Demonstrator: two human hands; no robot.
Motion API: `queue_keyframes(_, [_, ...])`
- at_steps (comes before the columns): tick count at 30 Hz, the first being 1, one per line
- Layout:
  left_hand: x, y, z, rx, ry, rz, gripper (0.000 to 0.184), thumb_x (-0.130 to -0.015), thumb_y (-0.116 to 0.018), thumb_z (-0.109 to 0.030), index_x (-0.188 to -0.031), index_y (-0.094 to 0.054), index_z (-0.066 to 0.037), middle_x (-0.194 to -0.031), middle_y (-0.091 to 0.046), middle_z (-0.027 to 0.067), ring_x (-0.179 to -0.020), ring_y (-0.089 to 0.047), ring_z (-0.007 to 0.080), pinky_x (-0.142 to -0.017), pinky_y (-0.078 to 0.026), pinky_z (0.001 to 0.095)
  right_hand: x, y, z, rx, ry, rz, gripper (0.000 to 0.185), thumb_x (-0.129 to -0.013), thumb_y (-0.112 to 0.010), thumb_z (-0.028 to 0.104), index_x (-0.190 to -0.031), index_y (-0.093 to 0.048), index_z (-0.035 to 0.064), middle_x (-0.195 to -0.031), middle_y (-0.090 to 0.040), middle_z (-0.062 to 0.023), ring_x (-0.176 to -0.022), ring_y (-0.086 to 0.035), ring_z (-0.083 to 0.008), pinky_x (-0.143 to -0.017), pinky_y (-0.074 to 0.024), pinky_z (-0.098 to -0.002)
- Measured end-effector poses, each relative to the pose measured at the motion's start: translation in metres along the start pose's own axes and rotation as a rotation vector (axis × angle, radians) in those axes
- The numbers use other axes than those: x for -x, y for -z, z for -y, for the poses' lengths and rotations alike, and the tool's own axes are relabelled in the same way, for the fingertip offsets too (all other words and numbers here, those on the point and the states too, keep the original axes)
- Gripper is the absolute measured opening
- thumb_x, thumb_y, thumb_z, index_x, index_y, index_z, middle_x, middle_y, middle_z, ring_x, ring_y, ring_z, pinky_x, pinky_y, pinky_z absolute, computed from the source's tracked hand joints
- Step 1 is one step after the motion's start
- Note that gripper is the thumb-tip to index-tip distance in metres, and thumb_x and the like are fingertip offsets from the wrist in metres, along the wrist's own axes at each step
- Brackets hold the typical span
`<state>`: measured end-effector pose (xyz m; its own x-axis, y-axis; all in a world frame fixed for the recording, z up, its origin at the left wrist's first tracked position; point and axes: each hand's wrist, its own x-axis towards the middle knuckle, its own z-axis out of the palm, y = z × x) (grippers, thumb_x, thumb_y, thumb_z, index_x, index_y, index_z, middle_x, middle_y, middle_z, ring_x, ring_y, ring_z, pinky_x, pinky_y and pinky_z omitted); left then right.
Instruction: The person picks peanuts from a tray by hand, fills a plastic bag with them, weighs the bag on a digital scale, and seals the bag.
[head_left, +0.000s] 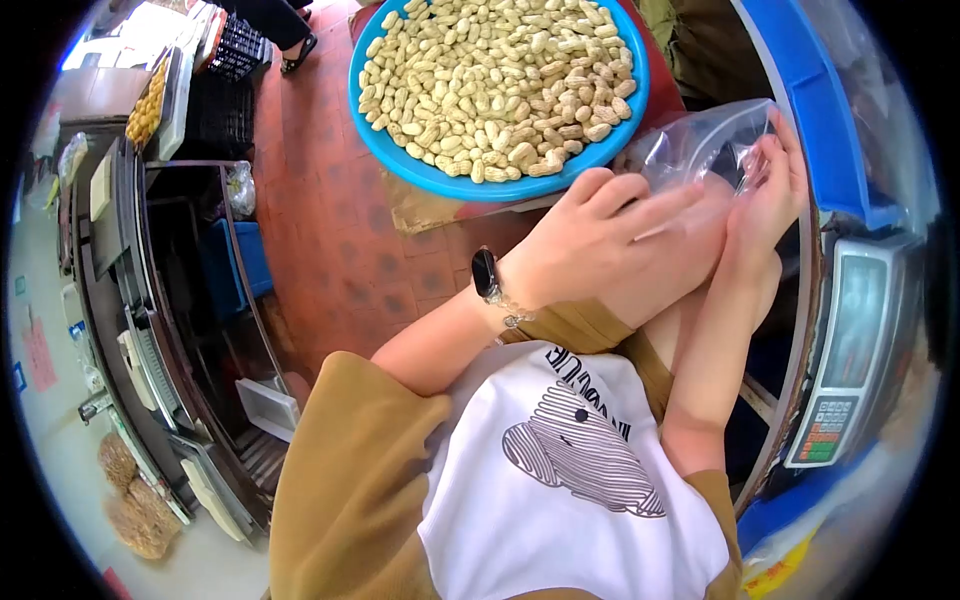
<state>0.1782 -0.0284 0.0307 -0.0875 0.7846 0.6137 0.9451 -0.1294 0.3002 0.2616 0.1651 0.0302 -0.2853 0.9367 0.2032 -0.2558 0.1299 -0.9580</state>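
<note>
A clear plastic bag [690, 140] with a zip-like strip lies over my bent knee, to the right of a blue basin. My right hand [768, 185] grips the bag's right edge, fingers curled round the film. My left hand [590, 235], wearing a dark watch [486, 274] and a bracelet, reaches across to the bag's near side. Its fingers are bent over the film and seem to pinch it, the thumb partly hidden. Just beyond my left hand stands the blue basin [362, 130], heaped with unshelled peanuts [490, 90].
A digital scale [845, 330] stands at my right beside a blue tray [815, 110]. On the left are a dark-framed rack [190, 250], a black crate [232, 48] and a blue bin [237, 265]. Another person's foot [298, 52] is on the red tiled floor [330, 240].
</note>
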Motion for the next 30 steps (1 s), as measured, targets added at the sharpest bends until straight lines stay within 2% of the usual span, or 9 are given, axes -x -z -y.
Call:
queue_keyframes(2, [0.001, 0.001, 0.004, -0.018, -0.052, -0.05, 0.026, -0.068, -0.066, -0.015, -0.094, -0.065, -0.018, -0.133, -0.053, -0.0005, -0.092, -0.05, 0.0192, -0.079, -0.042, 0.0325, 0.005, -0.004, 0.007, 0.086, -0.009, 0.077, 0.028, -0.089, -0.054, 0.001, -0.115, -0.065, -0.0014, -0.071, -0.051, 0.0043, -0.059, -0.039, -0.0016, -0.052, -0.0283, -0.0154])
queue_keyframes(3, [-0.001, 0.0, 0.007, 0.013, -0.086, -0.13, 0.026, -0.068, -0.065, -0.011, -0.093, -0.063, -0.016, -0.119, -0.059, 0.0006, -0.085, -0.053, 0.0185, -0.072, -0.044, 0.0298, 0.004, -0.001, 0.008, 0.114, 0.02, 0.206, 0.029, -0.09, -0.055, 0.003, -0.118, -0.064, 0.0002, -0.075, -0.051, 0.0046, -0.061, -0.038, -0.0009, -0.052, -0.0274, -0.0152])
queue_keyframes(6, [-0.005, 0.005, 0.01, 0.01, -0.091, -0.216, 0.028, -0.067, -0.066, -0.011, -0.094, -0.062, -0.015, -0.103, -0.06, 0.0017, -0.081, -0.054, 0.0186, -0.07, -0.045, 0.029, 0.011, -0.026, 0.048, 0.405, 0.121, 0.282, 0.027, -0.09, -0.056, 0.002, -0.115, -0.068, 0.0022, -0.084, -0.054, 0.0039, -0.063, -0.037, -0.0011, -0.054, -0.0255, -0.0142])
queue_keyframes(7, [-0.008, 0.008, 0.011, 0.045, -0.076, -0.271, 0.027, -0.068, -0.065, -0.009, -0.095, -0.06, -0.013, -0.095, -0.057, 0.0039, -0.079, -0.054, 0.0195, -0.069, -0.046, 0.0302, 0.009, -0.032, 0.056, 0.432, 0.232, 0.35, 0.027, -0.09, -0.056, 0.002, -0.115, -0.068, 0.003, -0.086, -0.054, 0.0045, -0.062, -0.036, -0.0016, -0.054, -0.0258, -0.0147])
queue_keyframes(11, [-0.017, 0.011, 0.023, 0.113, 0.115, -0.342, 0.026, -0.069, -0.063, -0.001, -0.095, -0.059, -0.006, -0.091, -0.054, 0.0078, -0.076, -0.053, 0.0246, -0.069, -0.048, 0.0338, -0.005, -0.047, 0.062, 0.658, 0.595, 0.457, 0.021, -0.089, -0.058, 0.002, -0.106, -0.069, 0.0022, -0.083, -0.058, -0.0017, -0.07, -0.051, -0.0094, -0.063, -0.043, -0.0233])
queue_keyframes(14, [-0.018, 0.0, 0.031, 0.117, 0.247, -0.33, 0.027, -0.07, -0.063, 0.002, -0.096, -0.06, -0.005, -0.091, -0.053, 0.0084, -0.077, -0.053, 0.0267, -0.068, -0.049, 0.0333, -0.008, -0.05, 0.053, 0.902, 0.504, 0.451, 0.017, -0.089, -0.058, 0.003, -0.102, -0.069, 0.0025, -0.081, -0.058, -0.002, -0.068, -0.051, -0.0094, -0.062, -0.0426, -0.023])
queue_keyframes(19, [-0.006, -0.003, 0.031, 0.212, 0.197, -0.218, 0.022, -0.069, -0.064, 0.0, -0.091, -0.063, -0.005, -0.089, -0.053, 0.007, -0.08, -0.054, 0.0238, -0.069, -0.049, 0.0327, -0.012, -0.039, 0.022, 0.779, 0.248, 0.417, 0.019, -0.091, -0.059, 0.008, -0.107, -0.067, 0.0046, -0.083, -0.06, 0.0, -0.066, -0.049, -0.0064, -0.058, -0.0406, -0.0211])
queue_keyframes(24, [-0.001, -0.005, 0.036, 0.141, 0.107, -0.168, 0.022, -0.066, -0.065, -0.005, -0.088, -0.065, -0.006, -0.086, -0.053, 0.0038, -0.08, -0.055, 0.0213, -0.066, -0.049, 0.0311, -0.009, -0.034, 0.02, 0.71, 0.239, 0.39, 0.02, -0.09, -0.061, 0.01, -0.108, -0.067, 0.0046, -0.084, -0.059, 0.0013, -0.065, -0.048, -0.0051, -0.058, -0.0402, -0.0196])
queue_keyframes(30, [-0.005, -0.015, 0.041, 0.088, 0.174, -0.201, 0.022, -0.066, -0.064, -0.004, -0.087, -0.068, -0.008, -0.086, -0.054, 0.0031, -0.077, -0.055, 0.0199, -0.063, -0.049, 0.0306, -0.011, -0.026, 0.0, 0.643, 0.194, 0.406, 0.021, -0.088, -0.061, 0.007, -0.109, -0.067, 0.0043, -0.083, -0.058, 0.0013, -0.066, -0.049, -0.0055, -0.059, -0.0423, -0.0201])
